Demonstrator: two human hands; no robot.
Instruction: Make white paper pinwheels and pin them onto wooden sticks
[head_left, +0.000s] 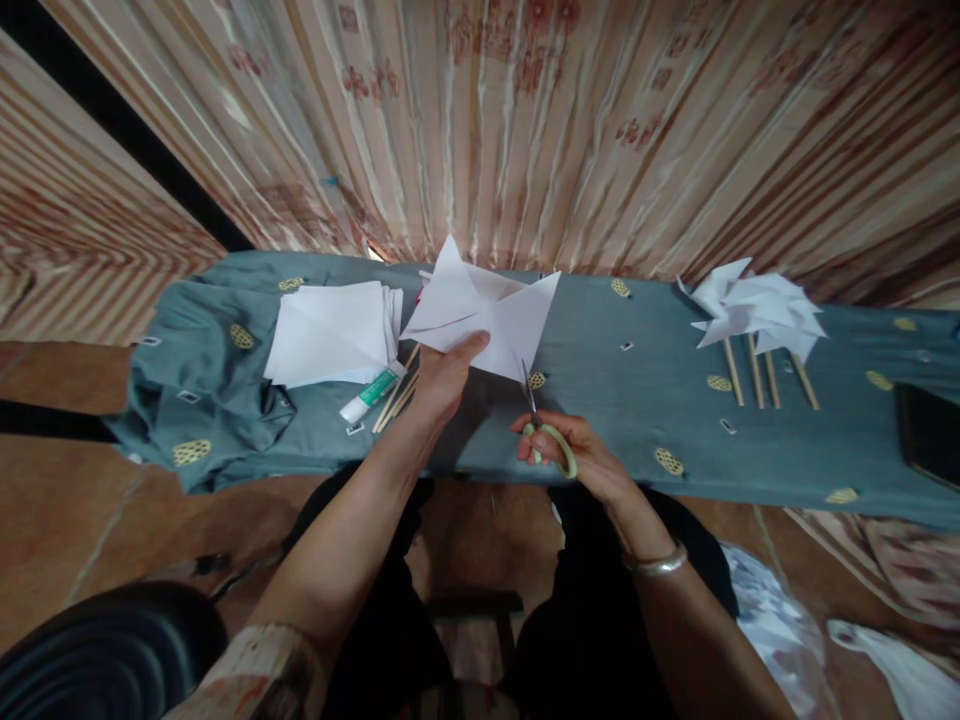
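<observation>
My left hand (448, 365) pinches a white sheet of paper (495, 325) near its middle, thumb on top. Slits run inward from the paper's corners, and its flaps stand apart. In my right hand (566, 445) is a pair of scissors (551, 440) with pale green handles, fingers through the loops. The scissor blades point up at the paper's lower right edge; whether they touch it I cannot tell. Left of the paper lies a stack of white paper (330, 335). A glue stick (371, 392) and several wooden sticks (397, 395) rest beside my left wrist.
Several white paper pinwheels (765, 305) on wooden sticks lie on the right of the cloth-covered table (637, 365). A dark phone-like object (928, 435) is at the right edge. Behind the table hangs a patterned curtain (487, 130). A clear plastic bag (776, 625) sits on the floor.
</observation>
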